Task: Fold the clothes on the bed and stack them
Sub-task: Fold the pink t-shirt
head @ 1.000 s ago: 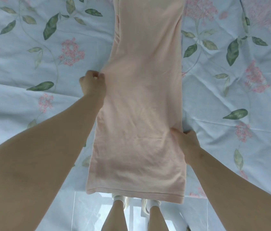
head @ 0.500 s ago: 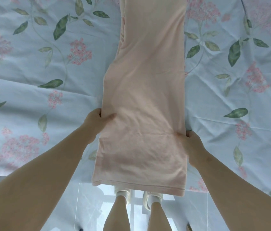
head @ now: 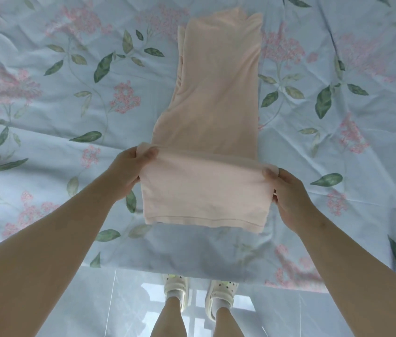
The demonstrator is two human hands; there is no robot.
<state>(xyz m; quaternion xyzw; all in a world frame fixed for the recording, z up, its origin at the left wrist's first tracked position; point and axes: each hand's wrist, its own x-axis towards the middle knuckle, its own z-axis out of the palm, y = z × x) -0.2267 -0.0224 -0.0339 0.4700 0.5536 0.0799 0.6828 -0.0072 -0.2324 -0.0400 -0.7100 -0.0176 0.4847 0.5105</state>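
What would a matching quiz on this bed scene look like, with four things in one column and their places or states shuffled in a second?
Things:
1. peach garment
2. left hand
3. right hand
4. white shoes

Places or states:
a. standing on the tiled floor by the bed's edge
b. pinching the left end of the fold
c. pinching the right end of the fold
d. lying lengthwise on the floral sheet, near end doubled over

Pairs: 1-d, 2-b, 3-c, 4-a
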